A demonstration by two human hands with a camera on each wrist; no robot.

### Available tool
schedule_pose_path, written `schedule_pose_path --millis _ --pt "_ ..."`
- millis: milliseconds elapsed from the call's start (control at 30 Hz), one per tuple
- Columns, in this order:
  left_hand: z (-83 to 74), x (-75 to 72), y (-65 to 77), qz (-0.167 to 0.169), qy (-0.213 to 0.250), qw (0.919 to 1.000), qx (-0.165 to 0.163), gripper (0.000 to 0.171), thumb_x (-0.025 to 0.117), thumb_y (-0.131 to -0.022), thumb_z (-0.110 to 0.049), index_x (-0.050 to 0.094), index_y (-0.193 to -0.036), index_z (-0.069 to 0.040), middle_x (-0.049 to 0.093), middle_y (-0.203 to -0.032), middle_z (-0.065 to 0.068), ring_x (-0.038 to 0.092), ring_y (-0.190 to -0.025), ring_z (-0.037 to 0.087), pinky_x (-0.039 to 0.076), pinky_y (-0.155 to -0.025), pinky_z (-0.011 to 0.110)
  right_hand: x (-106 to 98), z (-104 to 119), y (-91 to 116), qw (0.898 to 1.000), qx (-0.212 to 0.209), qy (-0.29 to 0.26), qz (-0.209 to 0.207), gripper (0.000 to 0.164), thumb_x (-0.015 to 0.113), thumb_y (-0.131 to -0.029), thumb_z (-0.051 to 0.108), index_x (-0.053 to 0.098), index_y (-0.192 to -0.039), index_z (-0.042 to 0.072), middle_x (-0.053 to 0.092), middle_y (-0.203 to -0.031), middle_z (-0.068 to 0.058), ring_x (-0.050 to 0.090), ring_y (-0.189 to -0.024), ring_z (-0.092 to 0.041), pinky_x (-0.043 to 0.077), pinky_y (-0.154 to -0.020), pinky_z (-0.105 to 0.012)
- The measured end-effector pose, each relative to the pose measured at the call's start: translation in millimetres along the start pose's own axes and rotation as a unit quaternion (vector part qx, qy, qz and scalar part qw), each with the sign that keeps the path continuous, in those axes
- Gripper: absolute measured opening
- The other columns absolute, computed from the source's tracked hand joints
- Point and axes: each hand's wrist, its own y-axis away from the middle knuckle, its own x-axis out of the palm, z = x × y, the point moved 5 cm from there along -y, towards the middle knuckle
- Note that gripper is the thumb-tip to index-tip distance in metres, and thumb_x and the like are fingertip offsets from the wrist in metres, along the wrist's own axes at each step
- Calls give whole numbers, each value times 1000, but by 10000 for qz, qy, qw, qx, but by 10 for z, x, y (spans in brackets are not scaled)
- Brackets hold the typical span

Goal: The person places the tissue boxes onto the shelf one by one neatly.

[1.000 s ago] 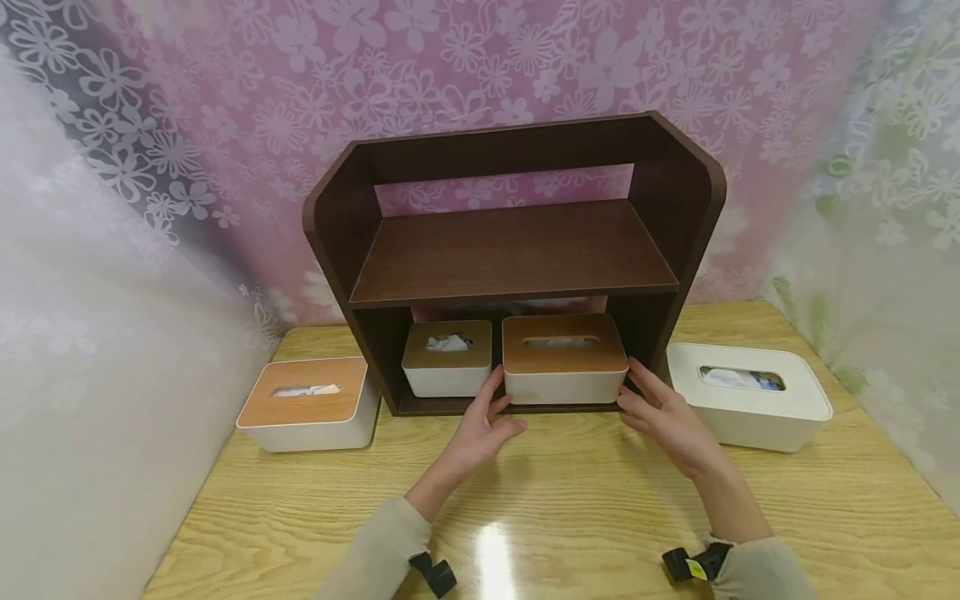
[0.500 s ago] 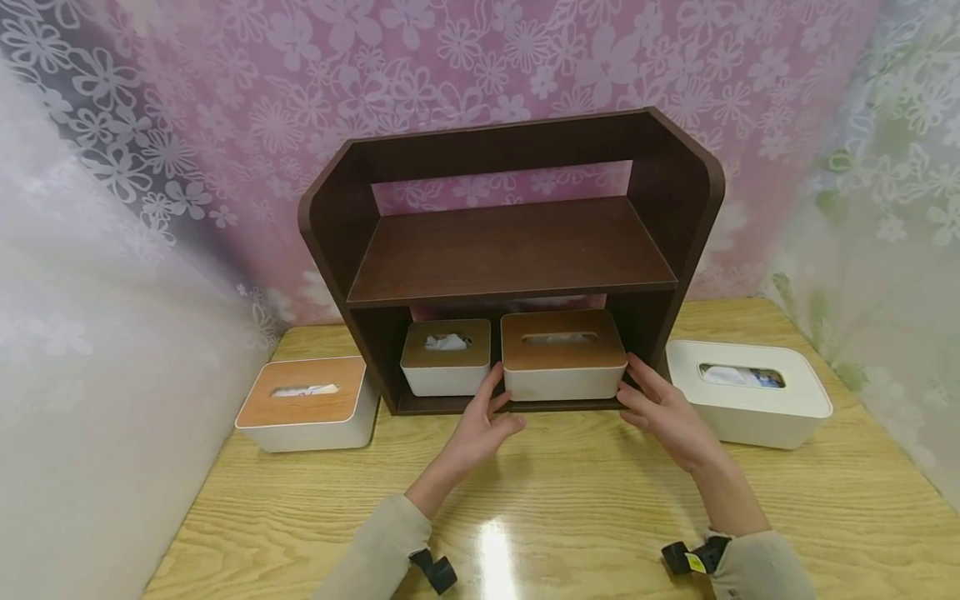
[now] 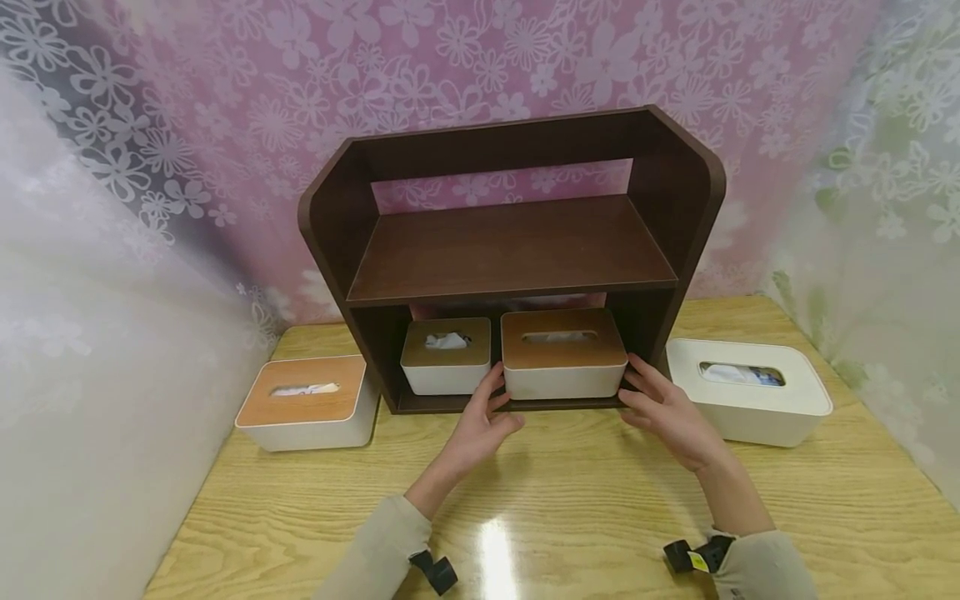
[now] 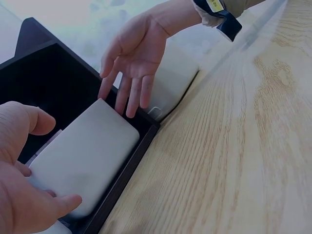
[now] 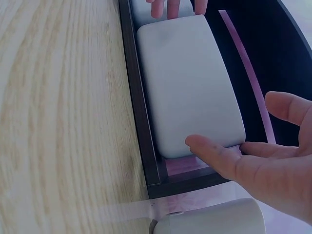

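Observation:
A tissue box with a brown wood-look lid and white body [image 3: 565, 384] sits in the lower compartment of a dark brown shelf [image 3: 513, 250]. My left hand [image 3: 474, 429] is at its left side and my right hand [image 3: 675, 423] at its right side. Both hands have fingers extended at the box's ends. In the left wrist view, the white box front [image 4: 87, 151] lies between the two hands. The right wrist view has my right thumb near the box's end [image 5: 195, 87]. A smaller tissue box [image 3: 447, 380] stands left of it in the same compartment.
A tissue box with an orange-brown lid [image 3: 307, 433] stands on the wooden table [image 3: 570, 500] left of the shelf. An all-white tissue box [image 3: 765, 425] stands to its right. Behind the shelf hangs a pink floral curtain [image 3: 480, 58].
The larger box in the shelf has slid back very slightly. Both hands stay almost in place at its sides, and the view has shifted a little.

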Motion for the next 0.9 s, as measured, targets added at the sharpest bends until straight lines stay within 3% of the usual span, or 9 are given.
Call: schedule_pose_path --millis 300,567,733,833,900 --pt "-20 -52 52 68 -213 9997 27 79 60 -97 -13 14 -160 -20 20 -162 14 30 -145 37 33 -114 51 20 72 63 9999 -133 80 62 75 48 -106 21 -1 -158 1 4 -161 -30 13 -145 -50 50 -94 -23" --pt "-87 -145 157 148 -340 9992 147 79 62 -97 -16 15 -160 -19 19 -162 15 29 -146 37 32 -114 52 97 107 127 9988 -68 482 84 75 49 -106 27 2 -159 4 12 -162 -27 28 -143 -41 48 -97 -22" --pt "-127 -216 247 148 -272 9991 278 79 63 -96 -13 16 -160 -15 19 -162 17 27 -145 41 30 -114 56 255 128 144 9979 -135 566 279 72 49 -106 24 6 -159 2 16 -160 -29 25 -141 -49 47 -95 -20" --pt "-125 -277 320 113 -331 9991 247 79 64 -96 -12 17 -160 -15 20 -162 16 27 -145 42 29 -114 57 379 130 125 9970 -128 609 461 71 49 -105 23 8 -159 4 17 -160 -28 25 -141 -49 46 -98 -25" --pt "-121 -324 372 85 -388 9990 215 79 63 -96 -12 18 -160 -15 20 -162 17 27 -145 42 30 -113 58 467 128 101 9959 -146 660 593 70 49 -105 22 10 -160 5 18 -160 -28 27 -141 -50 45 -102 -35"
